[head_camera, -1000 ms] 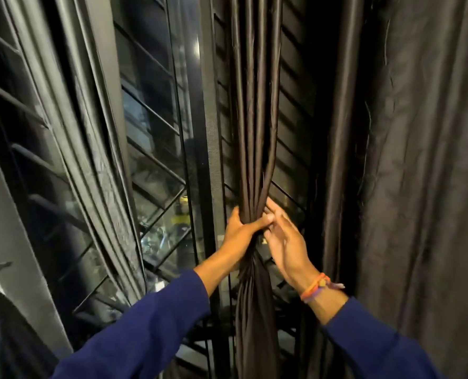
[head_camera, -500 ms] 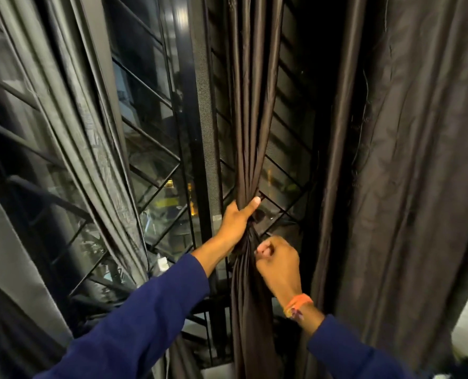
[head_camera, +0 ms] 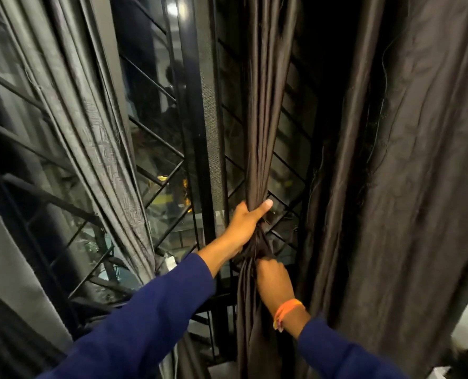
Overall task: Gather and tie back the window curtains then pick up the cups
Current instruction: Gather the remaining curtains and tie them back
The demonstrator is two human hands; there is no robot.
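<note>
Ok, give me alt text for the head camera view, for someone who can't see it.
Two hands in navy sleeves bunch a dark brown curtain in front of a night-time barred window: the left hand grips the gathered fabric, the right hand, an orange band at its wrist, works just below. Looser curtains hang either side.

Dim, wide-angle bowing at edges — glare on window glass [head_camera: 172,8] (top), slightly soft.
</note>
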